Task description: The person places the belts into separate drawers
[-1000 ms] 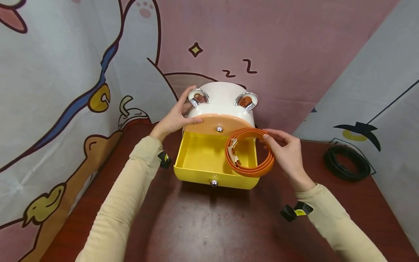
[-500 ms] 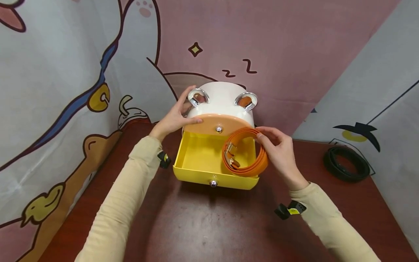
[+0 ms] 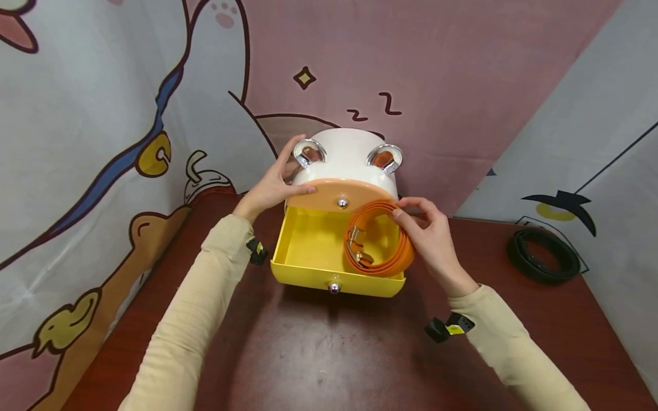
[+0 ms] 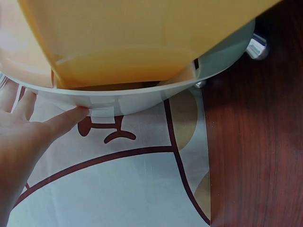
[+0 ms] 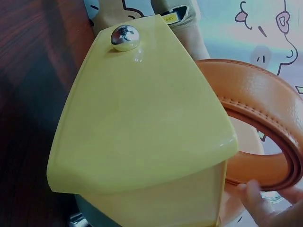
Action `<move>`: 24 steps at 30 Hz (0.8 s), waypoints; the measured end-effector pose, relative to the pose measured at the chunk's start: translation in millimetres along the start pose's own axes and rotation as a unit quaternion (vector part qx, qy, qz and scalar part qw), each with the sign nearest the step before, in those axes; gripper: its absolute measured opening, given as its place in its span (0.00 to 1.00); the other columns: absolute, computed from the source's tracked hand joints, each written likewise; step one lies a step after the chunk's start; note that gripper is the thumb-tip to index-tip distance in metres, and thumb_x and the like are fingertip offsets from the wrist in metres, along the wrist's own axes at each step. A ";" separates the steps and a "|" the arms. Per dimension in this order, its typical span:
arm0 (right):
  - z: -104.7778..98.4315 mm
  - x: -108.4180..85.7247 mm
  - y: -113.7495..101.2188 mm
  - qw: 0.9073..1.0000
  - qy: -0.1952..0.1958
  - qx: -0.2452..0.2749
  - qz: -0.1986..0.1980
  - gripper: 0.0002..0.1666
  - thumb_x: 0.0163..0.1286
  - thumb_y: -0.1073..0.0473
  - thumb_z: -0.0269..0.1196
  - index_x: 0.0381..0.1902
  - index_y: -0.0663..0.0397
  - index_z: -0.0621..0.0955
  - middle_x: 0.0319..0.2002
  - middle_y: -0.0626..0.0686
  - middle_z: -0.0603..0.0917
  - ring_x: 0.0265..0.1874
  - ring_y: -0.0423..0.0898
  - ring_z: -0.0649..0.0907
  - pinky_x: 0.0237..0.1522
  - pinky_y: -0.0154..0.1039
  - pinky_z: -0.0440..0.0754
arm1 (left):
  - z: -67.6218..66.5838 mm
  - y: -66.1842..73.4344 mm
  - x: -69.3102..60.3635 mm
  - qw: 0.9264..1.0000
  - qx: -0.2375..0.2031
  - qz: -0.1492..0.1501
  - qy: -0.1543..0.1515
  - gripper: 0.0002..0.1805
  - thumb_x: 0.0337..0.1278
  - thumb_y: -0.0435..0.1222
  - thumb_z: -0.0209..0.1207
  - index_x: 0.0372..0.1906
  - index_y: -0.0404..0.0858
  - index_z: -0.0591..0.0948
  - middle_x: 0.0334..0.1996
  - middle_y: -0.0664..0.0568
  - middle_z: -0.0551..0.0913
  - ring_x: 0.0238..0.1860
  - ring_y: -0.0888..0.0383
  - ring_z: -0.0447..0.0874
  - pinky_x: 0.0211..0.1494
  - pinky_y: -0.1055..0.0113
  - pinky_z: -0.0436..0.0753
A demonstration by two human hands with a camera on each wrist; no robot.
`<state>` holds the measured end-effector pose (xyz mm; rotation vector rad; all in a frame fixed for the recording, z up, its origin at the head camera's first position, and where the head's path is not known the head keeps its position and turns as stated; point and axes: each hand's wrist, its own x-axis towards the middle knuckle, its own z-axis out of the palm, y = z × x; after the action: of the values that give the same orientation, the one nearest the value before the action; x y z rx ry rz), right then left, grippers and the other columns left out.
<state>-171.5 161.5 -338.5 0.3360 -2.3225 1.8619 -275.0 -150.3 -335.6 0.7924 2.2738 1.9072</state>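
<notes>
A small white drawer box (image 3: 344,151) with silver-rimmed round ears stands against the back wall. Its lower yellow drawer (image 3: 303,277) is pulled out; the peach upper drawer (image 3: 321,200) is closed. My left hand (image 3: 268,191) rests on the box's left side, thumb across the peach front and fingers spread along the side, partly hidden. Between thumb and fingers, my right hand (image 3: 434,242) pinches a coiled orange belt (image 3: 405,260) by its right edge. The coil is tilted over the yellow drawer's right half, its gold buckle (image 3: 354,245) facing left. In the right wrist view the belt (image 5: 255,78) shows above the drawer's side.
On the right of the dark red-brown table (image 3: 308,354) lies a coiled black belt (image 3: 516,260), near the wall. Cartoon-printed cloth (image 3: 437,85) covers the walls behind and at both sides, close to the box.
My right hand has carried the orange belt leftward, farther over the yellow drawer, and the coil has turned slightly. The left hand stays on the box.
</notes>
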 end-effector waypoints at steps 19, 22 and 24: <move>12.2 5.2 8.9 0.998 -0.054 -0.037 0.004 0.21 0.72 0.52 0.59 0.56 0.61 0.78 0.47 0.59 0.80 0.40 0.51 0.81 0.40 0.32 0.80 | 3.0 22.6 -7.5 1.000 0.004 -0.006 -0.004 0.56 0.52 0.24 0.66 0.77 0.50 0.45 0.64 0.39 0.71 0.59 0.46 0.74 0.61 0.52 0.71; 18.6 9.7 14.7 0.995 -0.075 -0.066 -0.006 0.19 0.72 0.55 0.60 0.54 0.63 0.79 0.47 0.59 0.82 0.43 0.54 0.82 0.43 0.31 0.78 | 4.0 22.6 -7.4 1.000 0.003 -0.010 -0.004 0.56 0.51 0.24 0.67 0.77 0.51 0.45 0.62 0.39 0.73 0.57 0.46 0.75 0.60 0.52 0.72; 21.9 11.8 17.5 0.993 -0.084 -0.083 -0.022 0.17 0.71 0.57 0.61 0.53 0.63 0.79 0.47 0.58 0.83 0.45 0.52 0.82 0.45 0.33 0.78 | 4.2 22.6 -7.1 1.000 0.002 -0.010 -0.005 0.56 0.51 0.24 0.67 0.77 0.50 0.45 0.62 0.39 0.73 0.57 0.46 0.75 0.60 0.53 0.72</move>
<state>-187.0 142.7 -356.9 0.5373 -2.5363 1.6651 -259.7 -147.3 -317.3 0.7745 2.2713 1.8859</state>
